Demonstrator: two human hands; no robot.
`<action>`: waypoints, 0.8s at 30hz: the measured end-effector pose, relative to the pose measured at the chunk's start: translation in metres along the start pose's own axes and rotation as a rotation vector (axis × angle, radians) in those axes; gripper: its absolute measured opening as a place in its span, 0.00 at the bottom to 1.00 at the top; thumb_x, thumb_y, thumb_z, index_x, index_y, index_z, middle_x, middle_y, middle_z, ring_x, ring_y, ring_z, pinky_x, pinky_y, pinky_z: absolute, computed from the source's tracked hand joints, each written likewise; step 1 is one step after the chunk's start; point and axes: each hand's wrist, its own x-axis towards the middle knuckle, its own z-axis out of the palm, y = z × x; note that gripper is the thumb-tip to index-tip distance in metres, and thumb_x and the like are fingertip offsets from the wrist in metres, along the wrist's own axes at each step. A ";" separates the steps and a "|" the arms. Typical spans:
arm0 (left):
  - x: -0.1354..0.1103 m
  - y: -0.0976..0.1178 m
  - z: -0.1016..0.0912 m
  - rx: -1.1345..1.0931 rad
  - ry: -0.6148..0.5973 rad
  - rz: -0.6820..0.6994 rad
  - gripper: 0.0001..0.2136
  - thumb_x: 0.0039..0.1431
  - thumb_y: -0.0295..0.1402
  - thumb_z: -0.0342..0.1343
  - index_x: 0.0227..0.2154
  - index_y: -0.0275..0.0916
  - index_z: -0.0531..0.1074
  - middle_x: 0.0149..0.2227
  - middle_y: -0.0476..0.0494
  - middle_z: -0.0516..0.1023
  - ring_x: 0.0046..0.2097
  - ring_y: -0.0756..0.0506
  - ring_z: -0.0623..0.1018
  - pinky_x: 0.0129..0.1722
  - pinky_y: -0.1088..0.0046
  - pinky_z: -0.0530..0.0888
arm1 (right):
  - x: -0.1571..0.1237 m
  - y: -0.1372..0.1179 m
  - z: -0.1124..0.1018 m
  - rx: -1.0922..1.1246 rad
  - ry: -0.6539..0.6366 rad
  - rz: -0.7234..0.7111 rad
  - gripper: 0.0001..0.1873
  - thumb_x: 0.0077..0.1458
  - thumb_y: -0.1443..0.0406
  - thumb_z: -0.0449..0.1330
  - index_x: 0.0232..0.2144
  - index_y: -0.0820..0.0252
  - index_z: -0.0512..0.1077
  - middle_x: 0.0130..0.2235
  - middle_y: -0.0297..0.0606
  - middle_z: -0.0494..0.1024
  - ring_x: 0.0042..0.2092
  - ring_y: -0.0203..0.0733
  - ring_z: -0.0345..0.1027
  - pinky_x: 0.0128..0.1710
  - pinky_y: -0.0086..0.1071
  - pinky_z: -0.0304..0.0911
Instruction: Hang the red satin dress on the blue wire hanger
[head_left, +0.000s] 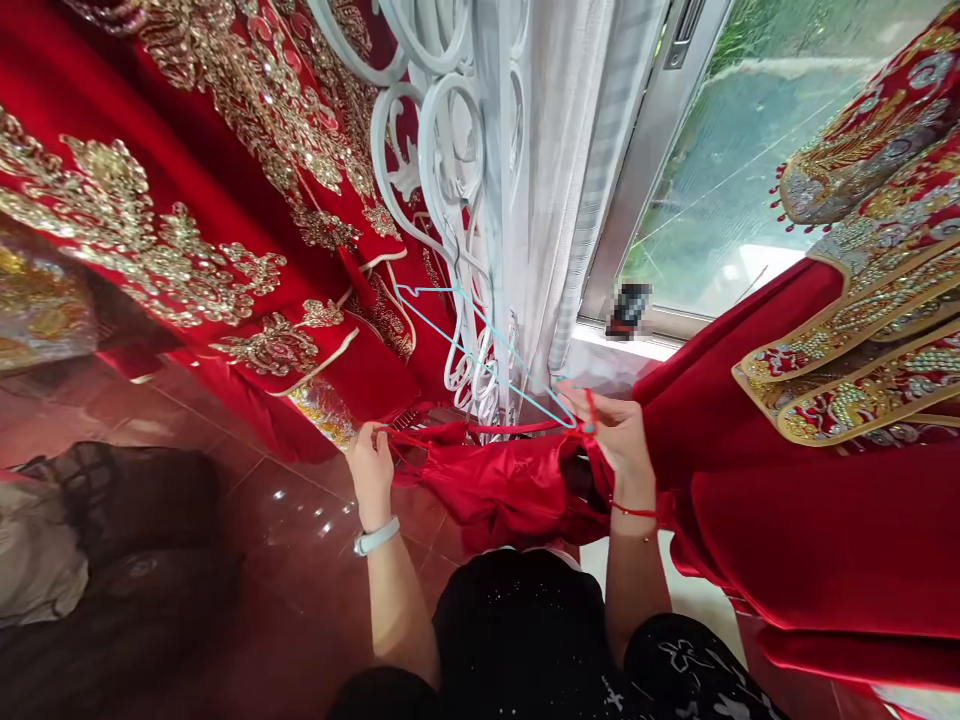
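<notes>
My left hand [370,468] pinches a thin red strap [480,428] of a red satin garment [502,495], which hangs bunched between my hands. My right hand [613,435] holds the lower tip of a light blue hanger [487,361] together with the strap's other end. The hanger slants up and away towards a row of white hangers. Part of the garment's middle is folded and dark, so its shape is hidden. A white band circles my left wrist, and a red cord circles my right.
Red gowns with gold embroidery hang at left [187,220] and right [862,400]. White hangers [427,130] and a white curtain [555,180] stand ahead, beside a glass door [720,170]. A dark bag [127,530] rests on the reddish tile floor [300,520].
</notes>
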 end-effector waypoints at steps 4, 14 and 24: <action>-0.002 0.002 0.005 -0.167 -0.030 -0.069 0.03 0.56 0.32 0.52 0.29 0.42 0.68 0.34 0.42 0.73 0.42 0.40 0.72 0.52 0.57 0.69 | -0.001 0.011 0.039 -0.168 0.021 -0.021 0.19 0.42 0.59 0.76 0.40 0.53 0.85 0.48 0.39 0.86 0.54 0.56 0.79 0.60 0.50 0.73; -0.019 -0.008 -0.009 -0.700 -0.389 -0.228 0.15 0.45 0.44 0.59 0.31 0.39 0.74 0.33 0.42 0.79 0.28 0.50 0.72 0.28 0.72 0.71 | 0.039 0.032 0.073 -0.311 0.246 -0.042 0.15 0.47 0.58 0.66 0.34 0.59 0.85 0.39 0.42 0.87 0.43 0.51 0.81 0.48 0.43 0.76; 0.042 0.020 -0.030 -0.753 -0.003 -0.036 0.23 0.49 0.48 0.66 0.39 0.33 0.79 0.39 0.36 0.84 0.35 0.47 0.81 0.37 0.67 0.80 | 0.080 -0.038 0.016 -0.859 0.185 -0.394 0.06 0.48 0.60 0.65 0.28 0.55 0.73 0.28 0.31 0.73 0.31 0.38 0.67 0.35 0.32 0.64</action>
